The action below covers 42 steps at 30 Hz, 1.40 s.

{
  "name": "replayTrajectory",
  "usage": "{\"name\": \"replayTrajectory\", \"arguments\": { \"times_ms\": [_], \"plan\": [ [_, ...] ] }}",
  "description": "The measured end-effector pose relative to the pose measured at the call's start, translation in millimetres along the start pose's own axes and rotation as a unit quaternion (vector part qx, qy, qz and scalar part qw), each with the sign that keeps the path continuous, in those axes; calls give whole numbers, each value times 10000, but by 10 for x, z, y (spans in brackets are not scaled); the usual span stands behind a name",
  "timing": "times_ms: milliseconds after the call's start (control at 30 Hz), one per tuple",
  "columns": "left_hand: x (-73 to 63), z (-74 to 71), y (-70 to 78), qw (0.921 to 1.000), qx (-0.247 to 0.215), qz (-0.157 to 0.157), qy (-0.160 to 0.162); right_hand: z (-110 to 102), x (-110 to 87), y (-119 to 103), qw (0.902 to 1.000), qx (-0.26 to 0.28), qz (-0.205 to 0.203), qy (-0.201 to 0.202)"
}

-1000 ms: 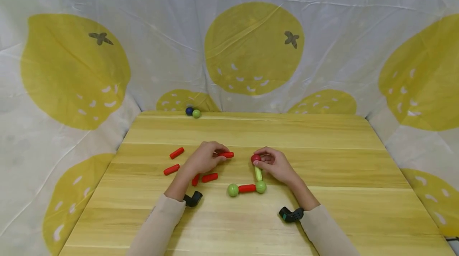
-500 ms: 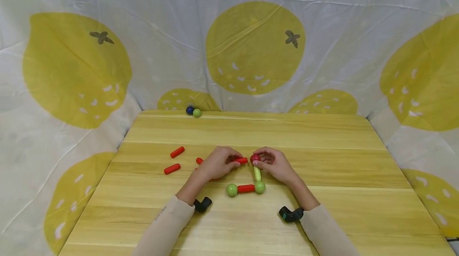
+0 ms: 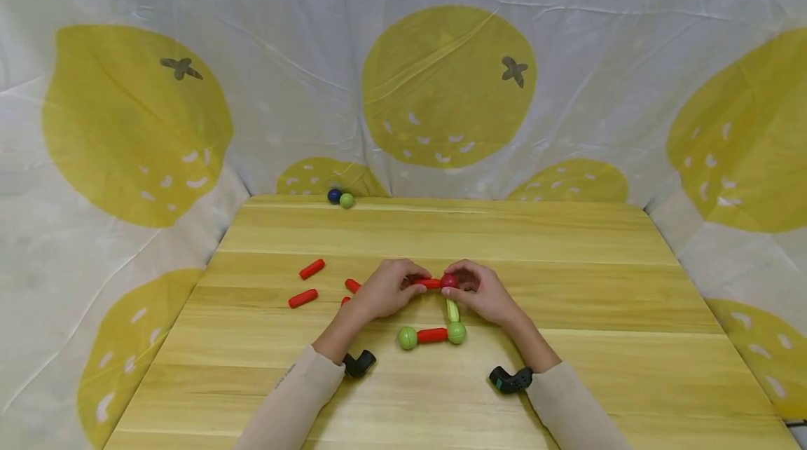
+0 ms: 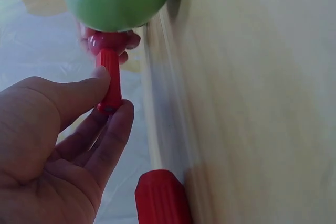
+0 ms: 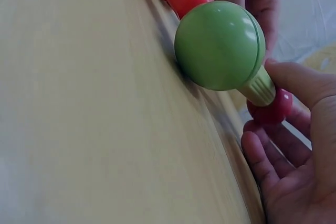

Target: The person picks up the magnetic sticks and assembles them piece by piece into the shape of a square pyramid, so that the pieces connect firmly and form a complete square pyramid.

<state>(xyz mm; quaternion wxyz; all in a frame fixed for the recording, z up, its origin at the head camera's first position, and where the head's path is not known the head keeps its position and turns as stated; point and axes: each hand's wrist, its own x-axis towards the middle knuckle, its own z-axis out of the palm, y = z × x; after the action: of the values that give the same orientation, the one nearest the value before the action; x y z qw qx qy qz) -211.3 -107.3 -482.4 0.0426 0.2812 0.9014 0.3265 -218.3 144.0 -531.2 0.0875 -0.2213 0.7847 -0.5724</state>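
My left hand (image 3: 392, 287) pinches a red rod (image 4: 108, 77) between thumb and fingers; the rod's far end meets a dark red ball (image 3: 449, 282). My right hand (image 3: 482, 289) holds that ball, thumb on the near side and fingers curled behind it. From the ball a yellow-green rod (image 5: 259, 88) runs toward me to a green ball (image 5: 219, 45). Another red rod (image 3: 431, 336) links this green ball to a second green ball (image 3: 408, 338) on its left, all lying on the table.
Two loose red rods (image 3: 303, 298) lie left on the wooden table (image 3: 567, 240), and more red rod ends (image 3: 352, 285) peek out beside the left forearm. A blue ball (image 3: 335, 195) and a green ball (image 3: 347, 200) sit at the back edge, before a lemon-print cloth (image 3: 302, 85).
My left hand has moved right with the red rod, bringing its end up to the dark red ball. My right hand has stayed nearly in place, holding the ball.
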Motion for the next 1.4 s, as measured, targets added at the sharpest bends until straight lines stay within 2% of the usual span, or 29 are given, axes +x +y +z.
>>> {"name": "replayTrajectory", "arguments": {
  "times_ms": [233, 433, 567, 700, 800, 867, 967, 1133, 1267, 1400],
  "plan": [
    [6, 36, -2, 9999, -23, 90, 47, 42, 6, -29, 9995, -321, 32, -35],
    [5, 32, -7, 9998, -204, -46, 20, 56, 19, -9, 9986, -522, -46, -27],
    [-14, -27, -64, 9984, -504, -247, 56, 72, 51, -14, 9979, -644, -88, 51],
    [-36, -160, -168, 9947, -857, -461, 318, 71, 48, -20, 9977, -662, -76, 115],
    [-25, -319, -291, 9914, -942, -642, 649, 58, 17, -19, 9983, -546, 57, 200],
    [-2, -467, -402, 9894, -839, -807, 864, 51, 1, -15, 9986, -439, 144, 247],
    [62, -715, -613, 9874, -417, -1006, 1152, 35, -10, -12, 9989, -331, 204, 254],
    [186, -1040, -974, 9832, 300, -1271, 1273, 25, -3, -7, 9981, -419, 300, 327],
    [241, -1136, -1184, 9793, 535, -1471, 1281, 39, -7, -98, 9981, -427, 337, 299],
    [276, -1131, -1338, 9776, 818, -1540, 1175, 53, -45, -263, 9989, -269, 331, 215]
  ]
}}
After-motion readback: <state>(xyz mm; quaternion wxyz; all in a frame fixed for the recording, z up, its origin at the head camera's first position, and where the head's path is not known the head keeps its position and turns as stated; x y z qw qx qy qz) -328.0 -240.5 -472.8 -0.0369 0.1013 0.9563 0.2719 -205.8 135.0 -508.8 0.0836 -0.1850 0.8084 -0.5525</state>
